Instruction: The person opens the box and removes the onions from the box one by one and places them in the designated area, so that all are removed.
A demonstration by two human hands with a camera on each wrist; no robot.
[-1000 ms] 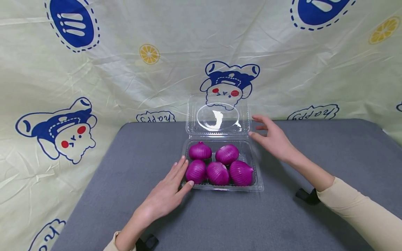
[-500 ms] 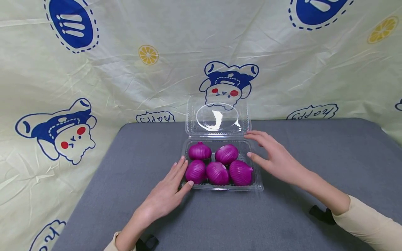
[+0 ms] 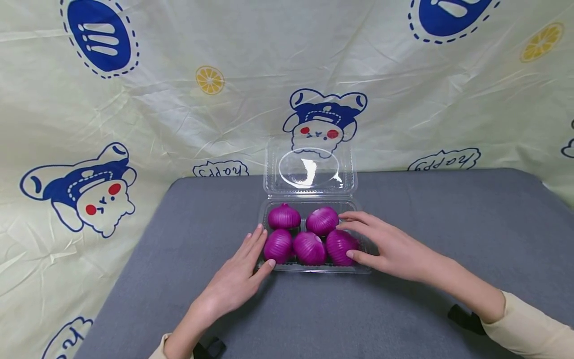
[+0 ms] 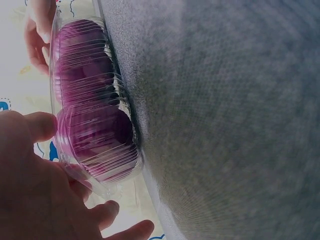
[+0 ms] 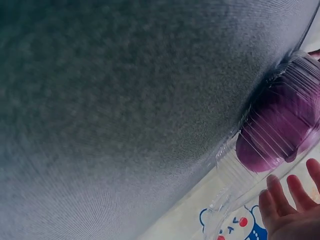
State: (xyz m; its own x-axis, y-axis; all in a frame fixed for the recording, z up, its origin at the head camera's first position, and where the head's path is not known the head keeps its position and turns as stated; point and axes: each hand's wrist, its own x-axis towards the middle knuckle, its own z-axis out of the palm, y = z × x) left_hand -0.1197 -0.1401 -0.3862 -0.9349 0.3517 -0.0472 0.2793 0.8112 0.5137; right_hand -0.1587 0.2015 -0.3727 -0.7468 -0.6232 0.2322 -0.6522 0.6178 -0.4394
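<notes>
A clear plastic clamshell box [image 3: 309, 269] lies on the table, its lid [image 3: 278, 187] tipped up at the back. Inside sit several purple-red onions, among them a back-right onion [image 3: 322, 220] and a front-right onion [image 3: 338, 246]. My left hand [image 3: 233, 281] rests against the box's left side with its fingers nearly straight, and its thumb lies by the front-left onion [image 3: 278, 246]. Over the box's right side reaches my right hand [image 3: 392, 244], fingers lightly bent and spread. Its thumb tip overlaps the front-right onion in the head view; whether it touches cannot be told.
A grey cloth covers the table [image 3: 202, 214]. Behind it hangs a pale curtain [image 3: 251, 109] printed with blue cartoon figures and orange slices. Black straps sit on both wrists.
My right hand has moved from beside the raised lid toward me and leftward, ending over the right-hand onions. The left hand and the box have stayed put.
</notes>
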